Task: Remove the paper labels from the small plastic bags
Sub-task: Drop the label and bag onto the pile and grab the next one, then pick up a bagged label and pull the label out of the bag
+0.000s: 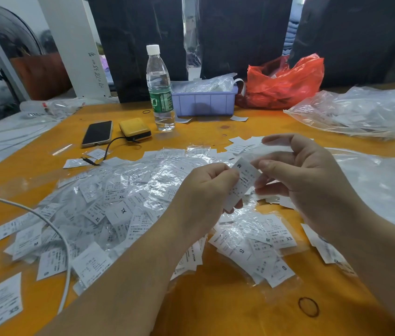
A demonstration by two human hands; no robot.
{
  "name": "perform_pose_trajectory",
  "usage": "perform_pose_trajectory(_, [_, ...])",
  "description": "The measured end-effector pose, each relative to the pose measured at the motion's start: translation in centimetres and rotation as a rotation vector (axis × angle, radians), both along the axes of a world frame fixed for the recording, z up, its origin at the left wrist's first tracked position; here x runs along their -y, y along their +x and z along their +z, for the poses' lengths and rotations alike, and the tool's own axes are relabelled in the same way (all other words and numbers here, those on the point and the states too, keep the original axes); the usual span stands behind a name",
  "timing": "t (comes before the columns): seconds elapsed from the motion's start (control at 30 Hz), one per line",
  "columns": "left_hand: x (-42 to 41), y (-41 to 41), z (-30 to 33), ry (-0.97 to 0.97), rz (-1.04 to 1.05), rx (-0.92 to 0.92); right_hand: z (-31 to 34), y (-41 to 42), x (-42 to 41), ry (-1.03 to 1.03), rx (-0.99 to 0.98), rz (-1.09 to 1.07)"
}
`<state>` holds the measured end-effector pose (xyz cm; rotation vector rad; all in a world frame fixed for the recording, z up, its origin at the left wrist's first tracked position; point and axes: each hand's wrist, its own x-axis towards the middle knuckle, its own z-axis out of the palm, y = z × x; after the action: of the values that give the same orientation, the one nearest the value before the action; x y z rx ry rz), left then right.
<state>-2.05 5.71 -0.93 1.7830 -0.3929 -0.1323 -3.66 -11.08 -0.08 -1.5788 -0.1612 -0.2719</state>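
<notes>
Above the heap of bags (128, 190) on the table (216, 309), the left hand (206, 190) pinches an M label (241, 183) while the right hand (298, 170) grips its bag (274, 147), mid-extraction; next, probably pull them apart.

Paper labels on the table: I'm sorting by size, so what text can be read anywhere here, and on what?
"M": label held by the left hand and right hand.
"XL": labels in the bagged pile.
"S", "XS", "M", "MADE IN C...": labels in the near heap.
"XS": label at the near left edge.
Fine print on labels, water bottle wrap, pillar writing: unreadable.
</notes>
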Motion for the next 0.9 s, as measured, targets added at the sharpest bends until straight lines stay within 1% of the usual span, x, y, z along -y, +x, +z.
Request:
perform_pose_trajectory(0.5, [0.08, 0.1, -0.28, -0.007, -0.032, 0.012, -0.18, -0.03, -0.1, -0.03, -0.03, 0.04])
perform_pose_trajectory(0.7, [0.06, 0.05, -0.3, 0.009, -0.014, 0.059, -0.11, 0.05, 0.01, -0.06, -0.063, 0.079])
perform_pose_trajectory(0.9, [0.03, -0.02, -0.07, 0.018, 0.011, 0.108, 0.19, -0.14, -0.07, -0.165, -0.112, 0.234])
